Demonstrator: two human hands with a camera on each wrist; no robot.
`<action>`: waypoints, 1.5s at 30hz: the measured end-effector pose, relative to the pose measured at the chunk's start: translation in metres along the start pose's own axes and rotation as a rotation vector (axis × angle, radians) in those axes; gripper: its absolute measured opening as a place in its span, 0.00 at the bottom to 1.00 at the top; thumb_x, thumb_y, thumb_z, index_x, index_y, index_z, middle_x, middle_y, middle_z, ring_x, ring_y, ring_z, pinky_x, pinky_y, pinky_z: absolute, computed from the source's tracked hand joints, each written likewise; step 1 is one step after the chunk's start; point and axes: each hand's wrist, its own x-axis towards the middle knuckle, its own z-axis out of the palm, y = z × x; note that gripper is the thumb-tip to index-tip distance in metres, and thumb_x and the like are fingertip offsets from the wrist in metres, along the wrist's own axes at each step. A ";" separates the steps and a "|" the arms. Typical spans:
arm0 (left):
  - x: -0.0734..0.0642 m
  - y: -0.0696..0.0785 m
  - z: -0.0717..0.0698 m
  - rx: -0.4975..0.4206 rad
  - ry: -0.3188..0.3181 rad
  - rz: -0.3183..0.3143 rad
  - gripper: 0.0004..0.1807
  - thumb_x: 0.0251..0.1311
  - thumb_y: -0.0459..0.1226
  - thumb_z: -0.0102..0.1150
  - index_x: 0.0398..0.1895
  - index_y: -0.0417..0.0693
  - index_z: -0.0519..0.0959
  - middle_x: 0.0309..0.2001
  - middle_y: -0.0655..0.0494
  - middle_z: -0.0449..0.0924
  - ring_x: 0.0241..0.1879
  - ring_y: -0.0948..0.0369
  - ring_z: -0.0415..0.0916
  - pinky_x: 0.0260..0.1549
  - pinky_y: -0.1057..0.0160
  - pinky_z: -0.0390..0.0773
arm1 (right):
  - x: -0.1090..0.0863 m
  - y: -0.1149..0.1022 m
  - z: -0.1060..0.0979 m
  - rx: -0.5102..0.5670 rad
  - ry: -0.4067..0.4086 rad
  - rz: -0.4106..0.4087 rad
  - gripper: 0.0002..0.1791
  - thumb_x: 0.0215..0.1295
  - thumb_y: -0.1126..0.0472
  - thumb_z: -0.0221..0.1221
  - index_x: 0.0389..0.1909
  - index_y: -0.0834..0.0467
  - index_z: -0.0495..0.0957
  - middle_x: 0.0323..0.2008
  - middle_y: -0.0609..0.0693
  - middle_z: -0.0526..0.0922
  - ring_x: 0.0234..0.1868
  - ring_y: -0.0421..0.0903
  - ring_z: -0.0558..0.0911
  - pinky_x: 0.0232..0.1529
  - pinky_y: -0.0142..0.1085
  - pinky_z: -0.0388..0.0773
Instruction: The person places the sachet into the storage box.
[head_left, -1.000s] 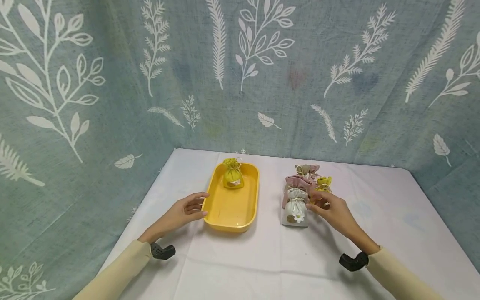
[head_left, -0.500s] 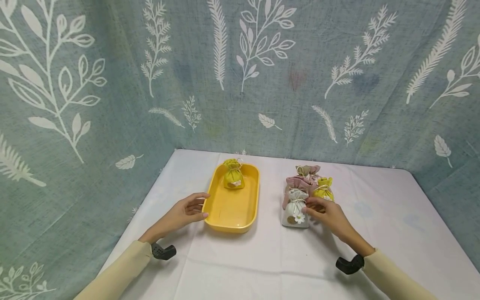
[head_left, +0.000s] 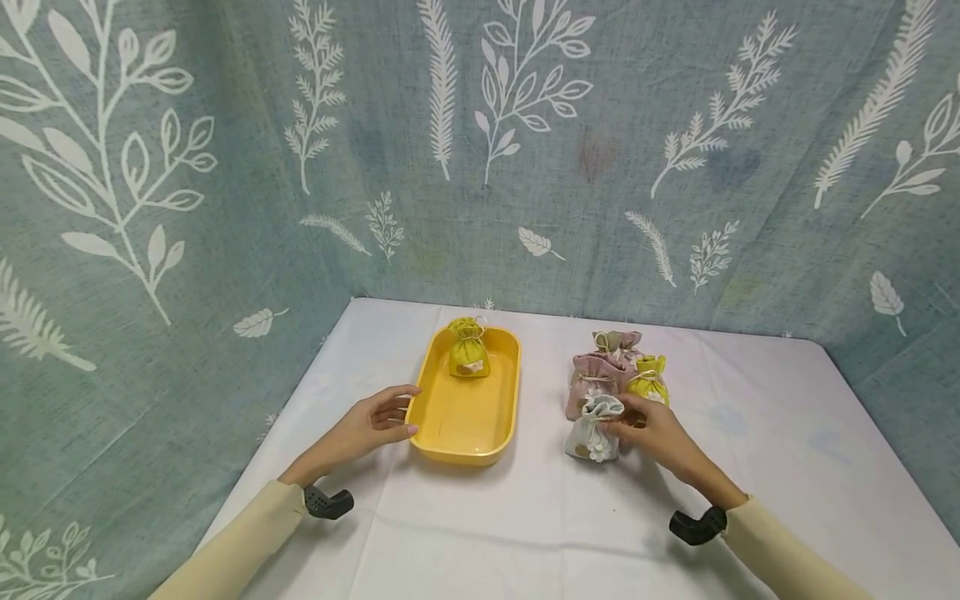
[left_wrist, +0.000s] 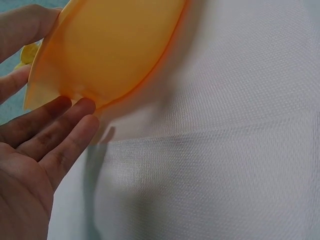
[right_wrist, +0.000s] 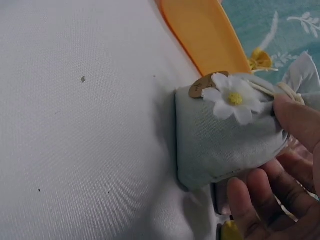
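Observation:
A pale grey drawstring pouch [head_left: 592, 442] with a white daisy and a brown patch stands at the front of the pouch cluster, its top tipped over. My right hand [head_left: 648, 433] pinches it near the tied neck; in the right wrist view the thumb [right_wrist: 298, 117] lies over the cord and the other fingers curl underneath. My left hand [head_left: 382, 419] is at the left side of the yellow tray [head_left: 459, 457], relaxed fingertips [left_wrist: 86, 106] against its outer wall. Inside the tray, at its far end, stands a yellow-green pouch [head_left: 468, 350].
Behind the grey pouch, a pink pouch [head_left: 588, 383], a darker-topped pouch [head_left: 621, 340] and a yellow pouch [head_left: 651, 377] crowd together, partly hidden. A white cloth [head_left: 487, 533] covers the table. Leaf-patterned blue-green curtains [head_left: 540, 183] hang behind and at the sides.
My right hand has moved slightly left from beside the grey pouch and taken hold of it. The pouch has tilted, its top tipping down toward the hand. The left hand has stayed put.

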 end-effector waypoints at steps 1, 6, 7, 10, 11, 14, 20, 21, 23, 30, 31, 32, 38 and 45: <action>0.000 0.000 0.000 0.001 -0.003 0.002 0.39 0.61 0.48 0.74 0.75 0.61 0.68 0.68 0.48 0.73 0.61 0.52 0.77 0.62 0.53 0.78 | -0.001 0.000 0.000 -0.003 -0.008 -0.010 0.26 0.63 0.51 0.73 0.58 0.58 0.81 0.44 0.50 0.86 0.43 0.46 0.84 0.37 0.36 0.83; -0.001 -0.002 0.000 -0.017 -0.019 -0.006 0.40 0.61 0.49 0.74 0.75 0.60 0.68 0.69 0.50 0.73 0.61 0.52 0.76 0.62 0.54 0.77 | -0.003 0.001 -0.001 0.002 -0.057 -0.074 0.18 0.63 0.55 0.73 0.52 0.56 0.85 0.42 0.50 0.85 0.40 0.45 0.82 0.34 0.34 0.82; -0.002 -0.002 0.000 -0.018 -0.024 -0.001 0.40 0.61 0.49 0.73 0.76 0.59 0.67 0.69 0.50 0.72 0.62 0.52 0.76 0.62 0.54 0.77 | -0.004 0.001 -0.001 0.002 -0.067 -0.097 0.16 0.64 0.56 0.72 0.50 0.56 0.85 0.42 0.50 0.84 0.40 0.45 0.81 0.34 0.34 0.82; -0.001 -0.002 0.000 -0.024 -0.031 0.011 0.41 0.62 0.49 0.73 0.76 0.57 0.67 0.70 0.49 0.72 0.62 0.52 0.76 0.63 0.53 0.77 | -0.003 0.002 -0.001 -0.003 -0.071 -0.137 0.11 0.64 0.58 0.72 0.45 0.54 0.87 0.42 0.50 0.81 0.40 0.43 0.79 0.35 0.33 0.81; -0.001 -0.002 0.000 -0.023 -0.032 0.015 0.41 0.62 0.49 0.73 0.77 0.58 0.66 0.70 0.49 0.72 0.62 0.52 0.75 0.63 0.52 0.77 | -0.003 0.002 0.000 -0.007 -0.070 -0.147 0.10 0.63 0.58 0.72 0.44 0.54 0.87 0.42 0.50 0.80 0.39 0.42 0.78 0.34 0.32 0.80; -0.001 -0.002 0.000 -0.021 -0.035 0.020 0.41 0.62 0.49 0.73 0.77 0.57 0.66 0.70 0.49 0.71 0.63 0.52 0.75 0.63 0.52 0.77 | -0.002 0.002 0.000 -0.020 -0.058 -0.169 0.06 0.63 0.59 0.73 0.39 0.53 0.89 0.42 0.49 0.80 0.41 0.41 0.77 0.35 0.32 0.79; 0.000 0.001 0.000 -0.031 -0.041 0.022 0.41 0.63 0.49 0.73 0.77 0.57 0.66 0.70 0.47 0.71 0.63 0.51 0.75 0.63 0.51 0.76 | 0.000 0.002 0.002 -0.018 -0.032 -0.203 0.02 0.61 0.62 0.73 0.35 0.52 0.91 0.43 0.49 0.82 0.45 0.41 0.78 0.39 0.32 0.79; 0.000 0.001 0.000 -0.034 -0.043 0.025 0.41 0.63 0.49 0.73 0.77 0.57 0.66 0.70 0.46 0.71 0.63 0.50 0.75 0.63 0.51 0.76 | 0.000 0.002 0.002 -0.017 -0.029 -0.207 0.03 0.61 0.62 0.73 0.35 0.52 0.91 0.44 0.49 0.82 0.45 0.41 0.78 0.39 0.31 0.79; 0.000 0.001 0.000 -0.037 -0.043 0.024 0.41 0.63 0.49 0.73 0.77 0.57 0.66 0.70 0.46 0.71 0.63 0.50 0.75 0.63 0.52 0.76 | 0.000 0.002 0.003 -0.008 -0.027 -0.211 0.03 0.61 0.62 0.73 0.35 0.53 0.91 0.44 0.50 0.82 0.45 0.40 0.78 0.39 0.31 0.79; 0.000 0.000 0.000 -0.032 -0.039 0.024 0.41 0.62 0.50 0.73 0.77 0.57 0.66 0.70 0.45 0.71 0.62 0.51 0.76 0.62 0.54 0.77 | -0.001 -0.001 0.005 0.005 -0.013 -0.230 0.06 0.62 0.64 0.72 0.40 0.56 0.90 0.43 0.50 0.82 0.44 0.39 0.79 0.39 0.31 0.81; 0.000 0.000 0.000 -0.032 -0.039 0.027 0.41 0.62 0.49 0.73 0.77 0.57 0.66 0.70 0.45 0.71 0.62 0.51 0.76 0.62 0.54 0.77 | -0.001 -0.002 0.006 0.007 -0.011 -0.236 0.06 0.63 0.64 0.72 0.41 0.57 0.90 0.42 0.50 0.82 0.44 0.39 0.79 0.39 0.31 0.81; -0.001 -0.001 0.000 -0.028 -0.038 0.027 0.41 0.62 0.49 0.73 0.77 0.57 0.66 0.70 0.45 0.71 0.62 0.51 0.76 0.62 0.55 0.77 | -0.001 -0.003 0.006 0.009 -0.009 -0.242 0.07 0.63 0.64 0.72 0.42 0.57 0.89 0.42 0.50 0.81 0.44 0.39 0.79 0.39 0.31 0.82; 0.000 -0.002 -0.001 -0.019 -0.028 0.019 0.40 0.62 0.48 0.73 0.76 0.57 0.67 0.69 0.44 0.71 0.62 0.50 0.76 0.62 0.53 0.77 | 0.000 -0.016 0.007 0.009 0.002 -0.215 0.05 0.64 0.66 0.70 0.40 0.58 0.90 0.45 0.52 0.83 0.47 0.38 0.78 0.39 0.31 0.80; 0.000 -0.002 -0.002 -0.036 -0.033 0.031 0.41 0.63 0.46 0.73 0.77 0.52 0.65 0.70 0.42 0.71 0.63 0.48 0.75 0.63 0.51 0.76 | 0.006 -0.023 0.008 0.004 0.006 -0.199 0.04 0.65 0.59 0.71 0.30 0.51 0.91 0.44 0.49 0.83 0.51 0.41 0.77 0.40 0.33 0.78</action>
